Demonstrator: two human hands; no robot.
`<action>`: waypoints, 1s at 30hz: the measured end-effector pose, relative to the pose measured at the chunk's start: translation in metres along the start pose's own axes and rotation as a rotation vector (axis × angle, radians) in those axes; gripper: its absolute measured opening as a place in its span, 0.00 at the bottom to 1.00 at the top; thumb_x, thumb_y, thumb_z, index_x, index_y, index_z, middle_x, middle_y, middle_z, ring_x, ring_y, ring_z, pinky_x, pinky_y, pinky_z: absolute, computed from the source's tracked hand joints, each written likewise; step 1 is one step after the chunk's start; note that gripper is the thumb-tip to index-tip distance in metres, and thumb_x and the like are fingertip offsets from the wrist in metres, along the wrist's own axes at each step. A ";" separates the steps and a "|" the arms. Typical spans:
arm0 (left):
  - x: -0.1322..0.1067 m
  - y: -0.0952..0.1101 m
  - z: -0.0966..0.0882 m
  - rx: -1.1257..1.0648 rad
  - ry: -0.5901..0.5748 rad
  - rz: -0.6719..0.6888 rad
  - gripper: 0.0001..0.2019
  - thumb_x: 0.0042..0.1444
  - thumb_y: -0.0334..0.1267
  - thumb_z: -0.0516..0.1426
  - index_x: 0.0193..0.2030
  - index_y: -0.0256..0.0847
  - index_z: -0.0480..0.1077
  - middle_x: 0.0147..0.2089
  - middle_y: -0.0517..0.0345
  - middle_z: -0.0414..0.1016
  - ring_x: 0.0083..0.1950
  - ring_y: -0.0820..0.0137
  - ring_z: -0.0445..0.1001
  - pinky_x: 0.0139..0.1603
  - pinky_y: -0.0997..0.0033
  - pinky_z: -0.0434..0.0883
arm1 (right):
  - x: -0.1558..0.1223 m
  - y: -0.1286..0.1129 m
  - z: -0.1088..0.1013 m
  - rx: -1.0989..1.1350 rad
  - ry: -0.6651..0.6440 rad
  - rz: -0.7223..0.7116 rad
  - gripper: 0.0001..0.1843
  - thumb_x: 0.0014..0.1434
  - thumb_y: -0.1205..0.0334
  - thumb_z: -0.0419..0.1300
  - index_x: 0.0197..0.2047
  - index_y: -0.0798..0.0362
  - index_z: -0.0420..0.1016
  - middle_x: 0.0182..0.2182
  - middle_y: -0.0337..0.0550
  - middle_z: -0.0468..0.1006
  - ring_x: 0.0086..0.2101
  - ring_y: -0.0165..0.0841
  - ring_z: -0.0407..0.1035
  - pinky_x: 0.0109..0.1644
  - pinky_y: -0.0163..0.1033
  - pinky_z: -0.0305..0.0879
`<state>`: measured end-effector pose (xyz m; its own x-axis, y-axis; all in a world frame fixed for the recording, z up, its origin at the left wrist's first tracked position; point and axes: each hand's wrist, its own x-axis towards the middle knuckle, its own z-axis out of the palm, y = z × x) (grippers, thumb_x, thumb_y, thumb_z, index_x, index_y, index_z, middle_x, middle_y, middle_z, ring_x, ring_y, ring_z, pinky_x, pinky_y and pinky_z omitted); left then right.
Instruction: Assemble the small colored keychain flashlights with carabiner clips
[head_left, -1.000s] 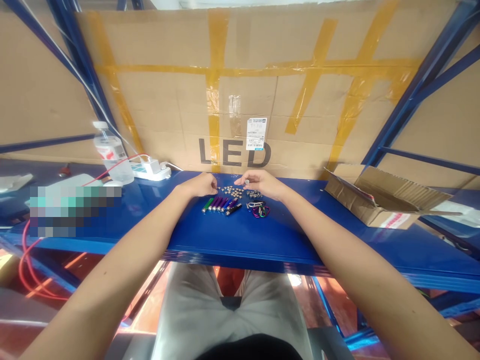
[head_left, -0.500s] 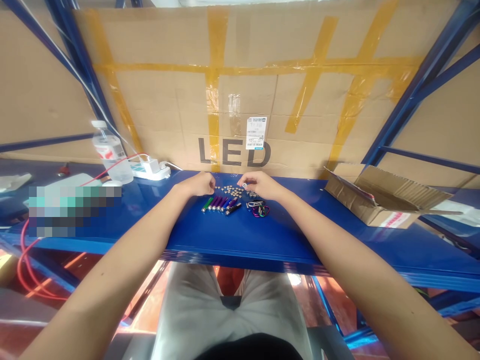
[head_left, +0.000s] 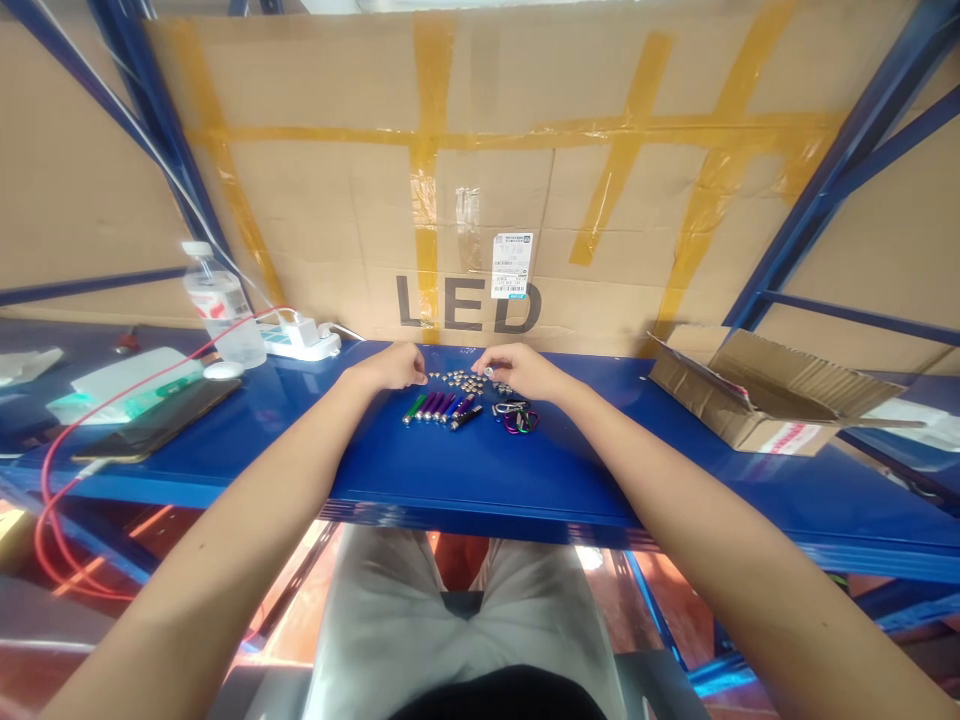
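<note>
My left hand (head_left: 397, 367) is closed at the left edge of a scatter of small round metal pieces (head_left: 466, 382), which look like button cells. Its fingertips touch down by the pieces; whatever they pinch is too small to make out. My right hand (head_left: 525, 370) is closed around a small tube (head_left: 489, 372), whose round silver end points toward me. Just in front lies a row of small coloured metal flashlights (head_left: 435, 406), green, purple and blue, with a dark one (head_left: 466, 418) slanted at the right end. Several carabiners (head_left: 519, 416) lie in a pile below my right hand.
An open cardboard box (head_left: 757, 400) stands on the blue table (head_left: 480, 475) at right. To the left are a bottle (head_left: 221, 310), a white power strip (head_left: 300, 342), a phone (head_left: 161, 420) and a red cable (head_left: 46, 500). A large cardboard sheet (head_left: 337, 220) stands behind.
My left hand has shifted very slightly to the left. My right hand stays in nearly the same place with the tube, and the things on the table have not moved.
</note>
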<state>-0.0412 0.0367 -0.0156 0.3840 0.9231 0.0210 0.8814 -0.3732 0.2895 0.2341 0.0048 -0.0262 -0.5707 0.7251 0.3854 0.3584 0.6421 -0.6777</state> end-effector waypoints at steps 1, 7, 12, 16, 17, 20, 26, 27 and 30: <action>-0.001 0.001 0.000 0.002 0.000 0.000 0.09 0.51 0.42 0.61 0.35 0.39 0.80 0.26 0.55 0.78 0.28 0.67 0.74 0.31 0.69 0.68 | 0.000 0.000 0.000 -0.001 -0.001 -0.001 0.08 0.56 0.70 0.58 0.35 0.52 0.79 0.44 0.47 0.82 0.48 0.42 0.75 0.58 0.55 0.68; -0.008 0.014 0.000 -0.020 0.088 0.064 0.07 0.52 0.36 0.60 0.35 0.38 0.79 0.30 0.55 0.79 0.30 0.67 0.75 0.34 0.69 0.70 | 0.000 0.000 0.000 -0.014 0.008 0.001 0.10 0.56 0.70 0.58 0.37 0.52 0.81 0.44 0.47 0.83 0.47 0.41 0.75 0.58 0.54 0.68; -0.021 0.051 0.002 -0.093 0.364 0.364 0.09 0.59 0.39 0.57 0.38 0.38 0.78 0.39 0.53 0.81 0.39 0.67 0.76 0.42 0.67 0.71 | 0.000 0.002 -0.001 -0.046 0.028 0.046 0.12 0.58 0.69 0.57 0.42 0.52 0.81 0.43 0.46 0.82 0.44 0.40 0.75 0.54 0.52 0.68; -0.030 0.081 0.009 -0.074 0.533 0.585 0.10 0.64 0.38 0.55 0.43 0.39 0.78 0.39 0.54 0.79 0.41 0.68 0.75 0.44 0.67 0.70 | 0.001 0.004 -0.001 0.003 0.038 0.033 0.11 0.57 0.69 0.57 0.42 0.53 0.79 0.40 0.45 0.82 0.44 0.40 0.75 0.53 0.49 0.68; -0.030 0.085 0.011 -0.066 0.539 0.617 0.10 0.65 0.37 0.55 0.44 0.39 0.78 0.40 0.53 0.79 0.41 0.68 0.75 0.44 0.67 0.71 | 0.001 0.004 0.000 0.019 0.040 0.028 0.11 0.57 0.69 0.58 0.41 0.54 0.78 0.39 0.44 0.82 0.44 0.41 0.75 0.53 0.49 0.69; -0.029 0.088 0.016 0.004 0.500 0.686 0.11 0.67 0.37 0.53 0.44 0.39 0.78 0.42 0.52 0.78 0.42 0.67 0.75 0.46 0.66 0.72 | 0.002 0.004 0.000 0.052 0.031 0.020 0.08 0.56 0.67 0.58 0.39 0.54 0.77 0.38 0.44 0.81 0.44 0.42 0.75 0.52 0.49 0.68; -0.021 0.081 0.022 0.065 0.507 0.716 0.12 0.69 0.36 0.52 0.46 0.38 0.78 0.45 0.49 0.78 0.46 0.65 0.76 0.49 0.64 0.73 | 0.002 0.004 0.000 0.078 0.026 0.035 0.04 0.56 0.66 0.60 0.36 0.54 0.75 0.35 0.43 0.80 0.42 0.41 0.75 0.50 0.47 0.69; -0.021 0.080 0.023 0.060 0.512 0.725 0.12 0.69 0.36 0.52 0.47 0.38 0.78 0.46 0.48 0.78 0.47 0.64 0.76 0.50 0.63 0.73 | 0.002 0.004 0.001 0.080 0.027 0.036 0.03 0.55 0.66 0.60 0.35 0.54 0.75 0.34 0.42 0.80 0.41 0.41 0.75 0.49 0.47 0.69; -0.019 0.080 0.024 0.043 0.515 0.743 0.12 0.69 0.36 0.52 0.47 0.39 0.78 0.46 0.48 0.78 0.47 0.64 0.77 0.51 0.62 0.74 | 0.003 0.003 0.001 0.086 0.027 0.038 0.03 0.55 0.67 0.60 0.34 0.53 0.74 0.32 0.40 0.80 0.39 0.39 0.75 0.48 0.46 0.69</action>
<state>0.0283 -0.0131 -0.0157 0.6967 0.3663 0.6168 0.4693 -0.8830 -0.0057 0.2333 0.0085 -0.0276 -0.5372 0.7558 0.3746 0.3136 0.5912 -0.7431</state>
